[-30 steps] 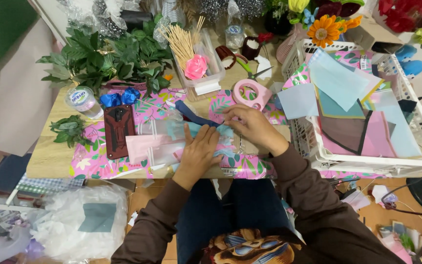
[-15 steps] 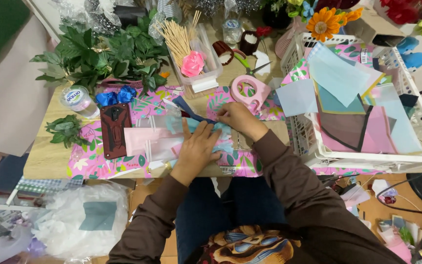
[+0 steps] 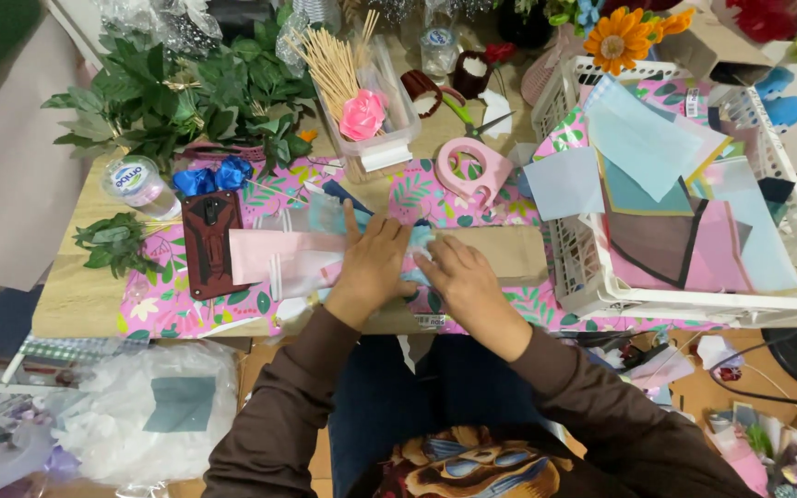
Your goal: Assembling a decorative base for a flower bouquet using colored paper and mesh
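Pressing pale blue tissue paper (image 3: 417, 251) flat with open left hand (image 3: 375, 267) and right hand (image 3: 461, 281); smooth outward evenly, avoiding tears.

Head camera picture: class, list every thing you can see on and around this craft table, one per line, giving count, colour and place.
Leafy sprigs: several, green, far left.
Wooden sticks: bundle, tan, clear box at back.
Paper rose: one, pink, same box.
Tape dispenser: one, pink, table centre.
Basket: one, white, right, holding coloured paper sheets.
Phone case: one, dark red, left.
Pale paper: one piece, pink, under the left hand.
Left hand: flat on paper.
Right hand: beside it.
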